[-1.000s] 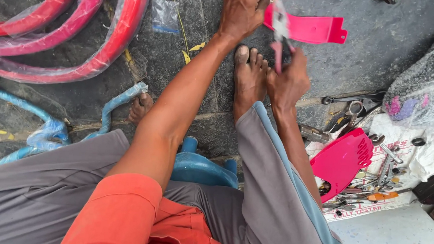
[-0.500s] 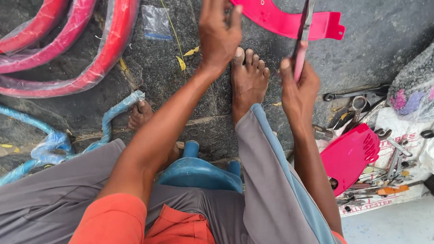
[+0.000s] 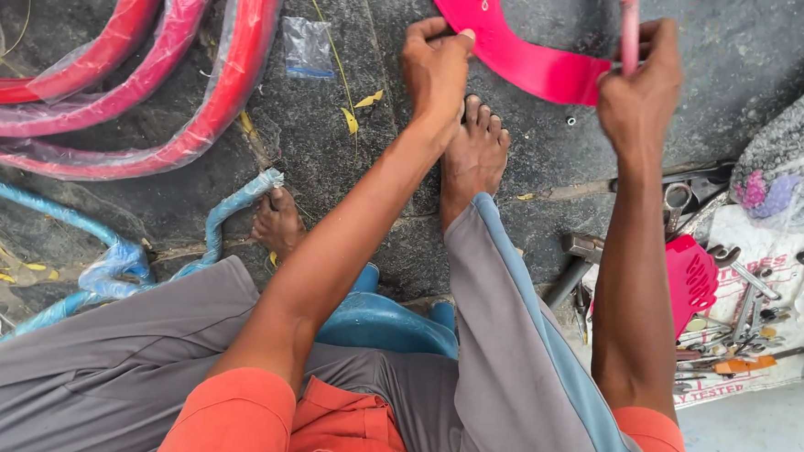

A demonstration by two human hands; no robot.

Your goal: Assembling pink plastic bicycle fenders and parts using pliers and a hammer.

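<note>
My left hand (image 3: 438, 67) pinches the near edge of a curved pink plastic mudguard (image 3: 521, 53) that arcs across the top of the view. My right hand (image 3: 643, 83) is closed around a thin pink-handled tool (image 3: 629, 32) held upright just right of the mudguard; its tip is out of frame. Both hands are raised above my bare right foot (image 3: 472, 156), which rests on the dark stone floor. I sit on a low blue stool (image 3: 379, 321).
Red rims wrapped in plastic film (image 3: 153, 85) lie at upper left, a blue wrapped frame (image 3: 98, 256) at left. A small clear bag (image 3: 306, 47) lies on the floor. Wrenches and loose tools (image 3: 737, 308) and a pink plastic part (image 3: 693, 278) sit on a white sheet at right.
Both hands have risen and spread apart with the mudguard and tool. The view has tilted, so the mudguard now sits at the top edge.
</note>
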